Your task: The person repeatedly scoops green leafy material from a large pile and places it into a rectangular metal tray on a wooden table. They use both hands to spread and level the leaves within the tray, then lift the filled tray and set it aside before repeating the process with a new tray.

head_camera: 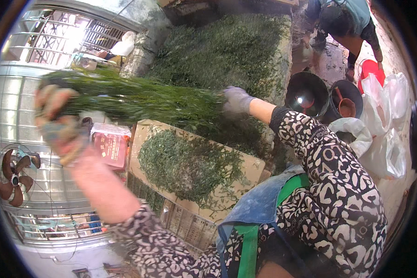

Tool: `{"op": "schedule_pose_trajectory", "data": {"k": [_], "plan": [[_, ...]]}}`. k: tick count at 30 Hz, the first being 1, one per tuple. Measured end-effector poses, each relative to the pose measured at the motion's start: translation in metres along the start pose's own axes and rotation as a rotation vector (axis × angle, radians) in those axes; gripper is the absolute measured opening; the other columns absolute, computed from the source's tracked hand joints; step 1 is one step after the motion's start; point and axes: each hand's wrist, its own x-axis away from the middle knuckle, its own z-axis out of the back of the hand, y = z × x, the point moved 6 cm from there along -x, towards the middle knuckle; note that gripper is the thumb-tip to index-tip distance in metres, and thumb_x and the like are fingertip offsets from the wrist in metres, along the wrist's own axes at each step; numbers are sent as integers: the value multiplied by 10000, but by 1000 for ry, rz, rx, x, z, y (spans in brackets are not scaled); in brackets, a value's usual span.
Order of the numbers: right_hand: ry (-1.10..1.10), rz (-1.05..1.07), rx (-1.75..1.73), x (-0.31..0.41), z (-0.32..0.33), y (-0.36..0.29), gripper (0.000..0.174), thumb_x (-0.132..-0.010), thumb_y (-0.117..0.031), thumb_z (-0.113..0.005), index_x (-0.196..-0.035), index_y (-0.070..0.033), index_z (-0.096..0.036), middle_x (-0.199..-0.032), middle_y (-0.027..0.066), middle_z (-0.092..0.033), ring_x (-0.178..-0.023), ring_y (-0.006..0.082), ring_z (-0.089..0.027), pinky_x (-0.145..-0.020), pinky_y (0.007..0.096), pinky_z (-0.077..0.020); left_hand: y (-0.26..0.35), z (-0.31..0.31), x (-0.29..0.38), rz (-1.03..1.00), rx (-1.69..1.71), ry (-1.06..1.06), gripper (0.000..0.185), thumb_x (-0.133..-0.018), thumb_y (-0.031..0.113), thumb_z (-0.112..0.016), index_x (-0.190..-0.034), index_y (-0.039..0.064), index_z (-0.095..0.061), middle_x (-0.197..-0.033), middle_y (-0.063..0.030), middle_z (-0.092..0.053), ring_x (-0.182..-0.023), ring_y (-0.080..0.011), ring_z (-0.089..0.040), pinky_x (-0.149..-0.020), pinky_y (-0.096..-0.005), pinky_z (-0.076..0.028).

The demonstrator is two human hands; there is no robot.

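Note:
A long bundle of dark green plant strands (153, 99) is stretched across the view between my two hands, blurred by motion. My left hand (60, 114), in a worn, mottled glove, is raised at the left and closed around one end. At the other end, my right hand (238, 100), in a grey-purple glove, is closed on the strands; its fingertips are partly hidden. Below the bundle, a tan board (205, 213) bears a heap of cut green strands (191, 166) with whitish grains. A large bed of similar green material (215, 52) lies beyond.
Two dark buckets (307, 93) (345, 100), one with a red scoop, stand at the right beside white plastic sacks (385, 149). Another person (347, 21) bends over a red basin (371, 74). At the left are a red package (110, 146) and a fan (15, 179).

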Motion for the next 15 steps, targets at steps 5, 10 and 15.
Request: {"op": "schedule_pose_trajectory", "data": {"k": [5, 10, 15], "plan": [[-610, -226, 328, 26, -20, 49, 335, -776, -314, -750, -1020, -89, -792, -1059, 164, -754, -1010, 344, -722, -828, 449, -584, 108, -32, -37, 64, 205, -292, 131, -976, 10, -424, -959, 46, -548, -800, -26, -516, -715, -160, -526, -744, -348, -466], [-140, -52, -133, -9, 75, -48, 568, -779, -316, -805, -1274, -69, -674, -1247, 132, -708, -1168, 291, -668, -1003, 408, -532, 3, 24, 18, 261, 107, -140, 476, -1056, 281, -369, -1247, -65, -634, -1282, -272, -649, -1253, -387, -600, -1158, -615, -388], [-62, 719, -996, 18, 137, -216, 523, -933, -354, -752, -1328, -40, -615, -1162, 85, -722, -1055, 161, -661, -964, 337, -538, -120, 19, 69, 552, 264, 75, 438, -1068, 257, -507, -1334, -90, -523, -1000, -91, -630, -814, -129, -559, -750, -307, -506]]}}
